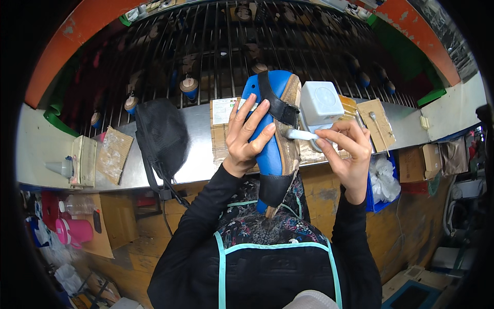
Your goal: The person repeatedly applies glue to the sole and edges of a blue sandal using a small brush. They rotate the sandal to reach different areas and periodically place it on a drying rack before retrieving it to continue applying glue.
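My left hand (244, 139) is wrapped round the side of a shoe on a blue last (270, 157), holding it tilted on edge above my lap. The shoe has black straps or upper pieces at both ends, and its brownish, rough underside faces right. In my right hand (350, 152) a small brush with a pale handle (304, 135) is pinched between thumb and fingers. Its tip meets the underside near the middle. Just beyond the brush stands a white plastic container (321, 100), partly covering a lidded or rimmed base below it.
A steel bench edge (198, 147) runs across, with a black bag (162, 136) and pieces of cardboard (114, 154). Behind it, a rack of metal bars (221, 67) carries several shoes on blue lasts (189, 86). A blue bin of plastic bags (383, 180) stands at right.
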Motion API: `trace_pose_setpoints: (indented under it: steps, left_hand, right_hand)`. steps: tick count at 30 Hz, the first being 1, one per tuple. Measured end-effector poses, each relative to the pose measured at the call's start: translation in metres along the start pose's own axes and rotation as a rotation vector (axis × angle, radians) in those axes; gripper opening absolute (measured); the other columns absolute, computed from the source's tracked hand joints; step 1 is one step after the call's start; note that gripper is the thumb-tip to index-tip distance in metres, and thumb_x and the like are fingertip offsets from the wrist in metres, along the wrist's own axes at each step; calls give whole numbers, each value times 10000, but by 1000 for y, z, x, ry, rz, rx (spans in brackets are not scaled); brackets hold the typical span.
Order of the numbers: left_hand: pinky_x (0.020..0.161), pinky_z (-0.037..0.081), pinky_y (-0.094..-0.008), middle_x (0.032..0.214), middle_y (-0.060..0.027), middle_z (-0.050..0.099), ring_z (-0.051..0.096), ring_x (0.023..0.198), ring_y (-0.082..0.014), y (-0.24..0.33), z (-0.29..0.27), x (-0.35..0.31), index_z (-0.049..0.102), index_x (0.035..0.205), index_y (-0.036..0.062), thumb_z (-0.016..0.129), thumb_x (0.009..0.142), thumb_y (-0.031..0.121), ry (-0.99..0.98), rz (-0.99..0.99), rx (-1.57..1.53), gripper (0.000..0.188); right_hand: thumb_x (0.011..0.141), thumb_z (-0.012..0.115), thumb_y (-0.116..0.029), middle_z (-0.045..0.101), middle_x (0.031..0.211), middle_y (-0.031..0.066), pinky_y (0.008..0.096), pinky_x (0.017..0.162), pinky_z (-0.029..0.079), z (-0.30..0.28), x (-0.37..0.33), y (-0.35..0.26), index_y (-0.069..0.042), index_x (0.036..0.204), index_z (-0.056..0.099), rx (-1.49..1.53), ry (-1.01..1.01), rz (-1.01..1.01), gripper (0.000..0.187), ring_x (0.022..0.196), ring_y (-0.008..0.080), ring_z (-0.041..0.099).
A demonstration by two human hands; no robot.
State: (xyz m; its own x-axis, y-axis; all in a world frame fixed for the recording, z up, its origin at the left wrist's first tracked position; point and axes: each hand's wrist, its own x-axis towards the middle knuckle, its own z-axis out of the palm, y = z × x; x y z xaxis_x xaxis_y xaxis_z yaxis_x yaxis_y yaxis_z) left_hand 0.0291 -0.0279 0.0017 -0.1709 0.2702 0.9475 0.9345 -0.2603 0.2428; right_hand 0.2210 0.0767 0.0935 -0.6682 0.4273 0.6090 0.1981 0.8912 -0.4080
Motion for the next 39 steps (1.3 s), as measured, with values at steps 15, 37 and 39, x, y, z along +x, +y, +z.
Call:
trace_pose_setpoints:
  steps: [15, 37, 39]
  left_hand:
    - [1059, 390, -535, 1291, -161, 587, 521, 1236, -391, -8, 9, 3, 523, 1157, 203, 721, 813, 210, 136, -5, 23, 397]
    - [1068, 362, -536, 1363, -270, 471, 476, 1256, -436, -19, 23, 0, 417, 1232, 116, 788, 763, 326, 251, -102, 22, 634]
    - [1068, 362, -537, 1366, -272, 467, 475, 1256, -439, -22, 23, 1, 415, 1234, 113, 787, 763, 337, 251, -112, 37, 640]
  right_hand:
    - [731, 784, -154, 605, 819, -9, 288, 710, 276, 11, -26, -7, -118, 909, 763, 219, 37, 147, 183, 633, 99, 484]
    - [800, 743, -93, 582, 849, 27, 214, 559, 393, 20, -2, 18, -51, 941, 755, 583, 46, 166, 148, 684, 78, 521]
    - [812, 734, -87, 579, 863, 29, 208, 584, 404, 30, -6, 18, -32, 947, 748, 409, 156, 246, 146, 729, 89, 531]
